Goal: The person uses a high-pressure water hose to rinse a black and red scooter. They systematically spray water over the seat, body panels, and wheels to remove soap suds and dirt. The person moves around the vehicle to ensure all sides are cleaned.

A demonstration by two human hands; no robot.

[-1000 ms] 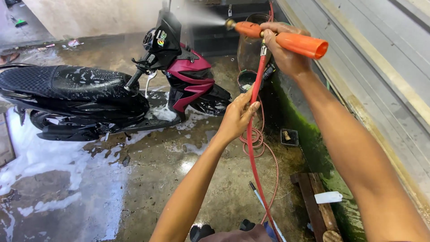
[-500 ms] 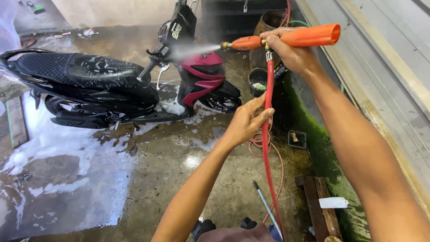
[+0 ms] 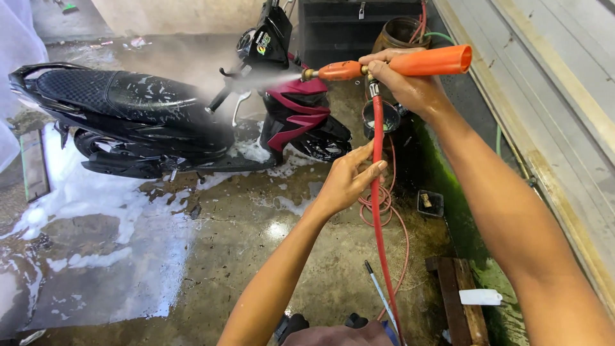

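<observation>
Wet concrete floor (image 3: 256, 256), suds; right hand (image 3: 407, 83) fingers grip orange sprayer (image 3: 397, 65), left hand (image 3: 349, 179) red hose (image 3: 378, 192).

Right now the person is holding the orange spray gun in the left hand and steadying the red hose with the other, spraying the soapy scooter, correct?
Not quite. The head view shows the orange spray gun gripped in the right hand; the left hand steadies the red hose. The rest holds: the spray is aimed at the soapy scooter.
</observation>
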